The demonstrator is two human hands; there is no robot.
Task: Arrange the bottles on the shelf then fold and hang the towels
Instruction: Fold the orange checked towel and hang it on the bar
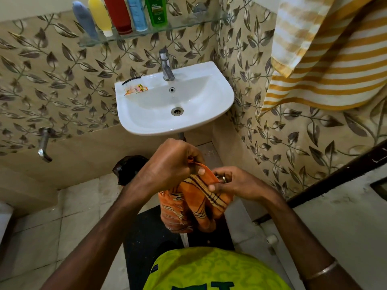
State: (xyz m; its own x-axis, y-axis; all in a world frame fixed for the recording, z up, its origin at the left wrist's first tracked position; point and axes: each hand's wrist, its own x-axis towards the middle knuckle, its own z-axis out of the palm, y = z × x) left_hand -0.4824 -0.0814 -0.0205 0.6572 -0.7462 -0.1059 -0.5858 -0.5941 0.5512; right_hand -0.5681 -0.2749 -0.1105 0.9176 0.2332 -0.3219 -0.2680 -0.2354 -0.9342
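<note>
**Reader:** Head camera, looking down — what are the hands doing?

**Describer:** Both hands pinch the top edge of an orange checked towel (194,204). The left hand (169,164) has its fingers curled over one end of the edge; the right hand (234,183) nips the other end between thumb and fingers. The hands are close together, in front of the person's body, and the cloth hangs bunched below them, fringe showing.

**Reader:** And around that?

**Describer:** A white sink (222,88) sits just beyond. Above it, five bottles (123,15) stand in a row on a glass shelf (188,23). A yellow striped towel (326,65) already hangs on the right.

**Reader:** So which step is this?

**Describer:** The bottles look done; this seems to be the folding. Next, I'd judge, the edges must be matched and flattened — then the towel hung.
</note>
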